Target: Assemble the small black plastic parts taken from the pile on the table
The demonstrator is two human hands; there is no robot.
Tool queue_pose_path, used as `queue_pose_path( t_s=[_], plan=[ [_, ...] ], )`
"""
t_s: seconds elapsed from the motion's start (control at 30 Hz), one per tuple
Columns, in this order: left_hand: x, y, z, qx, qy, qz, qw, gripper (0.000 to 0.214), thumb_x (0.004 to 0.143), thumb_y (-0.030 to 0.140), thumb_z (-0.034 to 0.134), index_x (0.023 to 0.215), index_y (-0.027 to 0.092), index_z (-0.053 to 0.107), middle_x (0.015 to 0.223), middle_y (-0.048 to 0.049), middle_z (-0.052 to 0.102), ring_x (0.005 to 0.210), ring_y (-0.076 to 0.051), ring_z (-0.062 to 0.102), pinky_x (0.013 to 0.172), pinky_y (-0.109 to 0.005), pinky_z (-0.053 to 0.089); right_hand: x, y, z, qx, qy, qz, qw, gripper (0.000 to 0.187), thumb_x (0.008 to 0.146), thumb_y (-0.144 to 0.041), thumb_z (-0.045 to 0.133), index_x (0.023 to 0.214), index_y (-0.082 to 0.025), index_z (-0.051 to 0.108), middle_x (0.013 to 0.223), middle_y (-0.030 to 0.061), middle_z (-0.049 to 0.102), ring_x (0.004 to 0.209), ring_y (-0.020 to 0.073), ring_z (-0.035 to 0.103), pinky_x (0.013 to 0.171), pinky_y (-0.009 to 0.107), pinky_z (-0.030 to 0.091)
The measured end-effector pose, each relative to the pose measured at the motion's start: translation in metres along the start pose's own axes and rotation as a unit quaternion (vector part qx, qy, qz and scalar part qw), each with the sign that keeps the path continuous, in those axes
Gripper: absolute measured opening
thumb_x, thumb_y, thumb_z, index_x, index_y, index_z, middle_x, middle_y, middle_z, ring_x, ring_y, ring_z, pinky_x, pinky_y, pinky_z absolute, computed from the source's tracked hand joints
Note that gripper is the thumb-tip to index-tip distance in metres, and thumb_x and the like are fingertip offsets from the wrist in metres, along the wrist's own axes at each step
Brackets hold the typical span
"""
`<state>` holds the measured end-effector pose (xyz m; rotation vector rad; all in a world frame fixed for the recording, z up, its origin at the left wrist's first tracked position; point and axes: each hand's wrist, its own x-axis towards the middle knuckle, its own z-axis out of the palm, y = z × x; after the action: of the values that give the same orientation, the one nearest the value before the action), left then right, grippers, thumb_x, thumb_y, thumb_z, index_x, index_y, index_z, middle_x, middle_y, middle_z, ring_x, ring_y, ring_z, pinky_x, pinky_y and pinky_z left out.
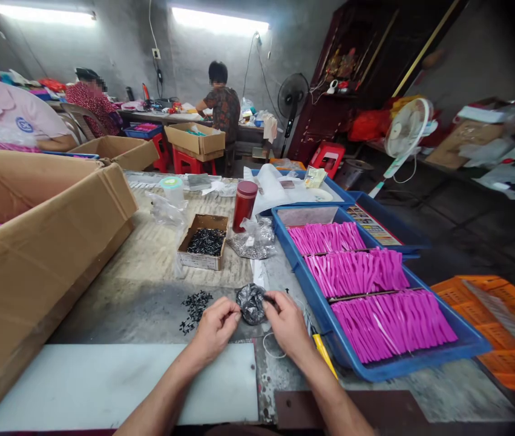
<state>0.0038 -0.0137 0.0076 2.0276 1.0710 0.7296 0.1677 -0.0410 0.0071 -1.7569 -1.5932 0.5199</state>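
Round, crumpled bundle of glossy dark plastic is set between fingertips; right edge pinched by right hand. Left hand: fingertips pressed together beside left edge, hold on plastic unclear. Judged light, soft, slippery; best gripped by edges.

1. Your left hand brings its fingertips together at the left edge of a round, glossy dark bundle; its grip is unclear.
2. Your right hand has thumb and fingers at the bundle's right edge.
3. Left of it, small black pieces lie loose on the table; an open box stands beyond them.
4. To your right, a blue tray holds three rows of magenta strips.
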Motion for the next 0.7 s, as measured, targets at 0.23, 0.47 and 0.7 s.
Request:
queue_pose_path(
  t_s=[0.23, 0.47, 0.7],
  plan=[
    [-0.002, -0.007, 0.0, 0.012, 0.026, 0.018, 0.999, 0.017, 0.077, 0.018, 0.035, 0.067, 0.015, 0.048, 0.063, 0.0006, 0.044, 0.059, -0.01, 0.042, 0.056, -0.02, 0.033, 0.03, 0.013, 0.01, -0.167, -0.076, -0.017, 0.983, 0.034, 0.069, -0.016, 0.042, 0.1, -0.01, 0.052, 0.091, 0.0124, 0.059, 0.085, 0.0216, 0.051, 0.073, 0.028, 0.035],
    [-0.004, -0.008, 0.001, 0.013, 0.024, 0.026, 0.999, 0.016, 0.076, 0.015, 0.035, 0.068, 0.016, 0.049, 0.064, 0.0002, 0.045, 0.062, -0.01, 0.044, 0.058, -0.02, 0.034, 0.031, 0.004, 0.011, -0.184, -0.071, -0.032, 0.98, 0.023, 0.068, -0.011, 0.039, 0.081, -0.016, 0.057, 0.074, 0.0057, 0.062, 0.072, 0.0174, 0.054, 0.063, 0.024, 0.034],
    [-0.003, -0.009, 0.002, 0.004, 0.033, 0.039, 0.999, 0.014, 0.075, 0.012, 0.037, 0.068, 0.016, 0.049, 0.065, 0.0002, 0.045, 0.062, -0.01, 0.044, 0.058, -0.02, 0.034, 0.022, 0.0, 0.005, -0.192, 0.028, -0.108, 0.975, 0.023, 0.068, -0.011, 0.04, 0.083, -0.015, 0.057, 0.078, 0.0063, 0.062, 0.078, 0.0189, 0.052, 0.069, 0.027, 0.031]
  ],
)
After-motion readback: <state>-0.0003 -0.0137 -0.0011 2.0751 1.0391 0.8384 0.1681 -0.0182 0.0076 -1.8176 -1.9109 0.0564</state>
